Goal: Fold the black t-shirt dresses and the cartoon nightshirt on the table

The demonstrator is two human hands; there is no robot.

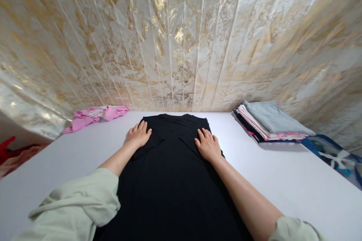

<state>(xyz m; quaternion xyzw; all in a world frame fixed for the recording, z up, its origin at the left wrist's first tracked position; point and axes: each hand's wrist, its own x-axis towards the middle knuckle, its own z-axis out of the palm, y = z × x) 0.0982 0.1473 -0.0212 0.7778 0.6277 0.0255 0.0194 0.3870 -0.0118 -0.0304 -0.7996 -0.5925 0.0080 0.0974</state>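
A black short-sleeved T-shirt (172, 180) lies spread on the white table, its neck end at the far side and its lower part running out of view toward me. Both sleeves are folded inward over the body. My left hand (138, 134) rests flat on the left sleeve near the shoulder, fingers stretched out. On the right sleeve, my right hand (208, 144) lies flat with its fingers a little spread. Neither hand grips the fabric.
To the right stands a stack of folded clothes (271, 120), grey on top. A crumpled pink garment (96, 116) lies at the back left. Beyond the right edge is a blue-trimmed clear bag (333, 154); reddish cloth (19, 154) shows at far left. A gold-patterned curtain (175, 45) hangs behind the table (249, 173).
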